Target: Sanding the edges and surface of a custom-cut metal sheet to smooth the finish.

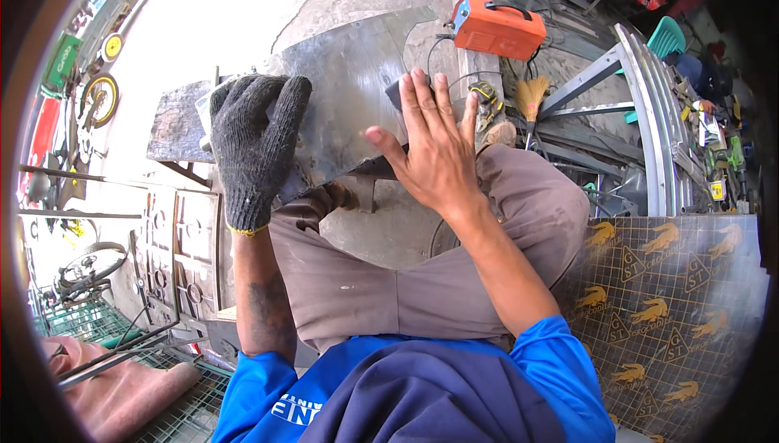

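Note:
My left hand [253, 144] wears a dark knitted glove and is raised with its fingers bent, holding nothing I can see. My right hand [430, 144] is bare and held up flat, fingers spread, empty. Both hover above a curved grey metal sheet [350, 78] that rests in front of my knees. A small dark object [394, 90] peeks out behind the right fingers on the sheet. My brown trousers [422, 281] and blue sleeves fill the lower middle.
An orange welding machine [497, 29] with cables stands beyond the sheet. A straw broom [531, 96] and grey steel frames [649, 110] lie at right. Dark printed plywood sheets [673, 297] are stacked at lower right. Ornamental iron panels [174, 256] and green mesh [77, 325] lie at left.

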{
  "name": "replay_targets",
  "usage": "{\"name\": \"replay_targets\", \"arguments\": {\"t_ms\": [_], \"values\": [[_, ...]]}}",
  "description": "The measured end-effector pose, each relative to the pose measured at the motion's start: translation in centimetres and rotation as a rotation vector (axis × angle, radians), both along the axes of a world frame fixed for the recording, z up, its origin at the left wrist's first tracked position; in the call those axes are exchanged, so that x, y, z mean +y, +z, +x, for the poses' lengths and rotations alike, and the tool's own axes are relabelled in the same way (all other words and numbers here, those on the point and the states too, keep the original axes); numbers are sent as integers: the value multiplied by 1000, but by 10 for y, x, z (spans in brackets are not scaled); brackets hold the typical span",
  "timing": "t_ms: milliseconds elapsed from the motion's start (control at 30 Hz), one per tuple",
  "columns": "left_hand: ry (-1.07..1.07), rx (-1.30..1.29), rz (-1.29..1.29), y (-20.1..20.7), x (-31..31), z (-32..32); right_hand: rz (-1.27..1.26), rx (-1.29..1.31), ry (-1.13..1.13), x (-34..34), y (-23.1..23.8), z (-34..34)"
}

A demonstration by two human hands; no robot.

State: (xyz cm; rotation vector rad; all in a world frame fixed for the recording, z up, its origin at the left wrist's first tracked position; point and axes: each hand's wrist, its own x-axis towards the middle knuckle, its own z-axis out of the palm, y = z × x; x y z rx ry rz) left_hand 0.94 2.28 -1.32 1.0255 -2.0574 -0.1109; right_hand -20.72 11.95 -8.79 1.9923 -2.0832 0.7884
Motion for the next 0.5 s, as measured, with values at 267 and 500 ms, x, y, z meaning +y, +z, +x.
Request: {"name": "replay_targets", "arguments": {"t_ms": [267, 500], "values": [[44, -25, 138, 11, 7, -2, 106, 98, 25, 51, -2, -17], [8, -32, 77, 8, 2, 4, 106, 97, 7, 21, 5, -17]]}}
